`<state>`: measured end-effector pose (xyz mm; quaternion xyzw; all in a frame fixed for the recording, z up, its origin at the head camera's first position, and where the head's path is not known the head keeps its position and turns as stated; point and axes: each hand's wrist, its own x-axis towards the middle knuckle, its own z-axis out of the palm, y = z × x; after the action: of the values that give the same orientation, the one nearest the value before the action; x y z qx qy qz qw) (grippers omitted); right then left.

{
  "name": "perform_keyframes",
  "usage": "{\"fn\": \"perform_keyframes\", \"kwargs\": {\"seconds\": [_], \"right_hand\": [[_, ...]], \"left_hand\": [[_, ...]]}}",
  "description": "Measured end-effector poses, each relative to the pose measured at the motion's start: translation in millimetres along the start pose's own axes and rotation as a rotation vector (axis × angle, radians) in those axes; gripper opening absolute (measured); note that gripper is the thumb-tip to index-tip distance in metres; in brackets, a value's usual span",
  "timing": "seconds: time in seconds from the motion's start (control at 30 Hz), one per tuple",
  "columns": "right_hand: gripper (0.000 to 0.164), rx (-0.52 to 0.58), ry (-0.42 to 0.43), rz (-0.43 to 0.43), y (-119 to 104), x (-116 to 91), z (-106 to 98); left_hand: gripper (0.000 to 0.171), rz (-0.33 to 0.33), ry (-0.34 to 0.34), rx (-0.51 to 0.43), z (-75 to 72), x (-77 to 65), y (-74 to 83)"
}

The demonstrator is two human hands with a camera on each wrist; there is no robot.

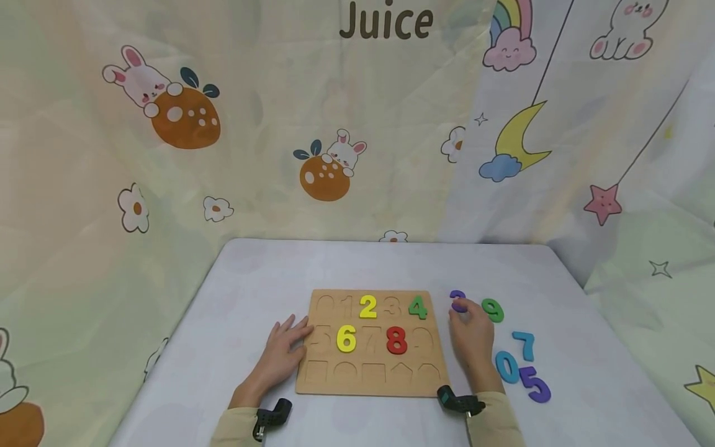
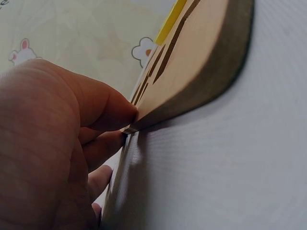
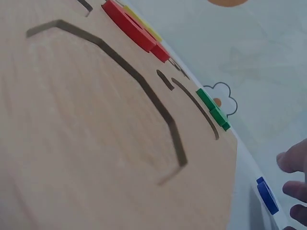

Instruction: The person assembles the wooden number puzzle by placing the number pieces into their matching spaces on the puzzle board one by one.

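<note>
A wooden number puzzle board (image 1: pixel 341 385) lies on the table. My left hand (image 1: pixel 281 354) rests at its left side, fingers spread, thumb and fingertips touching the edge; the left wrist view shows the thumb tip (image 2: pixel 127 113) against the board. Beyond the board's upper right corner, my right hand (image 1: pixel 473 332) hovers over a purple number 3 (image 1: pixel 457 295), partly hidden by the fingers. In the right wrist view that piece (image 3: pixel 267 195) looks blue and lies flat, the loosely bent fingers (image 3: pixel 295 189) just beside it. Contact is not visible there.
Seated in the board are a yellow 2 (image 1: pixel 368 307), green 4 (image 1: pixel 418 308), yellow 6 (image 1: pixel 346 339) and red 8 (image 1: pixel 396 340). Loose on the right lie a green 9 (image 1: pixel 493 310), blue 7 (image 1: pixel 525 345), blue 0 (image 1: pixel 506 367) and purple 5 (image 1: pixel 534 385). A printed curtain (image 1: pixel 268 81) hangs behind.
</note>
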<state>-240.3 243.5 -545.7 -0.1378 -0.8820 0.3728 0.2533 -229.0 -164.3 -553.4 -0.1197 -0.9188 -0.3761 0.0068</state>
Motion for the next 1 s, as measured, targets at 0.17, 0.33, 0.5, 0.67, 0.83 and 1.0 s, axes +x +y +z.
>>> {"fn": "perform_keyframes", "kwargs": {"seconds": [0.17, 0.33, 0.5, 0.67, 0.83, 1.0], "right_hand": [[0.039, -0.075, -0.088, 0.020, 0.7, 0.3, -1.7], [0.051, -0.149, -0.168, 0.042, 1.7, 2.2, -3.1], [0.056, -0.197, -0.198, 0.045, 3.4, 2.9, -2.4], [0.055, -0.237, -0.201, 0.024, 5.0, 3.4, -1.8], [0.047, -0.271, -0.201, -0.022, 5.9, 4.6, -0.6], [0.047, -0.303, -0.214, -0.040, 7.9, 6.0, 0.9]], "left_hand": [[0.045, 0.000, -0.005, 0.001, -1.1, -0.3, 1.3], [0.045, 0.003, -0.007, 0.003, -1.3, -0.5, 1.2], [0.045, 0.005, -0.005, 0.007, -0.7, -0.6, 0.4], [0.045, 0.006, -0.001, 0.005, -0.6, -0.4, 0.8], [0.045, 0.004, 0.000, 0.012, -0.6, -0.4, 1.9], [0.045, 0.002, -0.004, 0.022, -0.2, -0.4, 1.3]]}}
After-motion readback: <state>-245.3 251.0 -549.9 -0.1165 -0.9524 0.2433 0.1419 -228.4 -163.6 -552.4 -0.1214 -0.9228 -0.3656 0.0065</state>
